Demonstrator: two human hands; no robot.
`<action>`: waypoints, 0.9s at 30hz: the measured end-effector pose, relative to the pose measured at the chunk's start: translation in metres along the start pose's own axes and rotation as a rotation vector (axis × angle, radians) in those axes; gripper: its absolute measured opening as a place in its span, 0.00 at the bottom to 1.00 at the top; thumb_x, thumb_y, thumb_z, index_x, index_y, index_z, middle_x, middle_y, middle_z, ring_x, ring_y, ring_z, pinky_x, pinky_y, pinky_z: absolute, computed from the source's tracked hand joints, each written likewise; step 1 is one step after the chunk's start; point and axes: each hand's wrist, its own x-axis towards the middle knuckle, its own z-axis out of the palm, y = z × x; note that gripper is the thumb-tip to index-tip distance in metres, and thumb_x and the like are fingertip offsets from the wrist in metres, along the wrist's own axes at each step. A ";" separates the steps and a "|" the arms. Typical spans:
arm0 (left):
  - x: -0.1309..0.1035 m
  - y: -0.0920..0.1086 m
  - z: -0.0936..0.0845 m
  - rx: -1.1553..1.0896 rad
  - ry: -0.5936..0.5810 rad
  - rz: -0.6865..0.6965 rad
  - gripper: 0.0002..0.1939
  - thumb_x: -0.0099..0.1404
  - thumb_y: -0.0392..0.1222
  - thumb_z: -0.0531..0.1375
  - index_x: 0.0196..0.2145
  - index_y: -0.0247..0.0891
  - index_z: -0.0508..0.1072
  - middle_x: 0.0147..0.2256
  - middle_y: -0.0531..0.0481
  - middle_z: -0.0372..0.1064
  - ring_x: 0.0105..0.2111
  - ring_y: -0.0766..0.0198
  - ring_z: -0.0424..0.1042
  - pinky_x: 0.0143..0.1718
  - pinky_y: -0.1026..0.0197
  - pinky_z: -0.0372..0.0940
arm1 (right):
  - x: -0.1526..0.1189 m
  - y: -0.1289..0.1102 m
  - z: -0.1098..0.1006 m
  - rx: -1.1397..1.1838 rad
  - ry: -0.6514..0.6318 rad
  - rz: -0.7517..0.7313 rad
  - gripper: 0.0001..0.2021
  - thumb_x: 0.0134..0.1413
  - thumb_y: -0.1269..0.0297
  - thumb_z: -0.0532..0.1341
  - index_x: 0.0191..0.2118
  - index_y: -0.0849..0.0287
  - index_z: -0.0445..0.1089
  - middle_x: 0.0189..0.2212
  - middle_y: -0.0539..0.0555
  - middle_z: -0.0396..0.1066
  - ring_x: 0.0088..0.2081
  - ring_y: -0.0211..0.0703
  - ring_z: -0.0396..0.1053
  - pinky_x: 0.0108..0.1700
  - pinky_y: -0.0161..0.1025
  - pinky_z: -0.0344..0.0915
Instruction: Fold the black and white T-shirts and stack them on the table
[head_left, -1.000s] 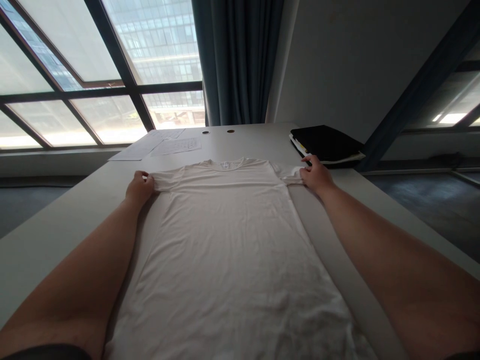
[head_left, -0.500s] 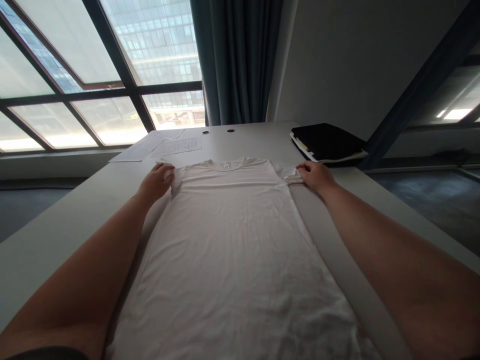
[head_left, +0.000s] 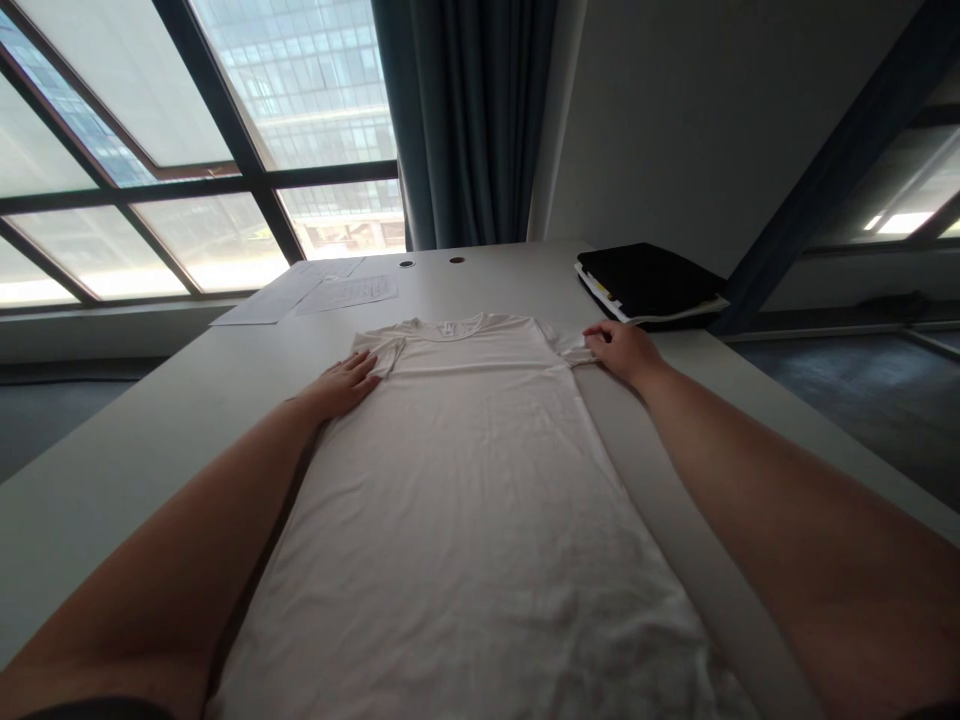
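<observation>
A white T-shirt [head_left: 465, 480] lies spread on the white table [head_left: 217, 400], its collar at the far end and its body reaching toward me. The left sleeve is folded inward over the shirt's shoulder. My left hand [head_left: 343, 385] rests flat there, fingers stretched out over the folded sleeve and the shirt's edge. On the other side, the right sleeve sticks outward, and my right hand [head_left: 624, 350] pinches its end between thumb and fingers. Mild wrinkles run across the lower part of the shirt.
A black folder [head_left: 649, 282] with papers inside lies at the back right, just beyond my right hand. Printed sheets [head_left: 349, 292] lie at the back left. Two round holes are set in the table's far end, before a dark blue curtain [head_left: 469, 120] and windows.
My left hand has moved inward, folding the left sleeve over the shirt, and its fingers have gone from a pinch to lying flat. The right hand stays at its sleeve.
</observation>
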 end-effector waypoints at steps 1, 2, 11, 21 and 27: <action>0.000 0.000 0.001 0.024 -0.026 -0.009 0.39 0.75 0.64 0.47 0.73 0.37 0.64 0.75 0.35 0.51 0.74 0.42 0.51 0.72 0.43 0.50 | 0.000 -0.001 -0.001 -0.002 0.011 0.009 0.18 0.57 0.56 0.62 0.47 0.58 0.82 0.32 0.56 0.78 0.35 0.50 0.73 0.42 0.43 0.68; 0.000 0.001 0.002 0.050 -0.042 -0.009 0.38 0.75 0.63 0.47 0.73 0.40 0.63 0.75 0.37 0.50 0.75 0.42 0.49 0.72 0.41 0.49 | 0.001 -0.002 -0.001 -0.003 0.025 0.023 0.18 0.56 0.56 0.63 0.47 0.58 0.82 0.31 0.56 0.78 0.34 0.51 0.72 0.42 0.43 0.68; -0.007 0.028 -0.010 0.025 0.156 0.205 0.20 0.72 0.53 0.53 0.51 0.47 0.81 0.57 0.45 0.76 0.56 0.51 0.74 0.63 0.49 0.62 | 0.001 -0.007 -0.002 0.037 0.072 0.097 0.22 0.50 0.60 0.64 0.51 0.61 0.81 0.38 0.61 0.80 0.39 0.55 0.75 0.47 0.46 0.70; -0.012 0.037 -0.013 -0.289 0.134 0.247 0.16 0.68 0.54 0.57 0.40 0.40 0.77 0.50 0.42 0.77 0.47 0.56 0.77 0.48 0.59 0.72 | -0.002 -0.008 -0.002 0.023 0.003 0.042 0.26 0.51 0.61 0.64 0.56 0.61 0.80 0.42 0.61 0.81 0.40 0.54 0.76 0.48 0.45 0.70; -0.008 0.032 -0.010 -0.123 0.232 0.091 0.27 0.74 0.56 0.49 0.55 0.40 0.78 0.55 0.42 0.78 0.54 0.53 0.76 0.61 0.53 0.67 | 0.001 -0.006 -0.002 0.066 0.015 0.052 0.26 0.50 0.62 0.65 0.55 0.62 0.80 0.42 0.61 0.81 0.41 0.54 0.76 0.50 0.46 0.71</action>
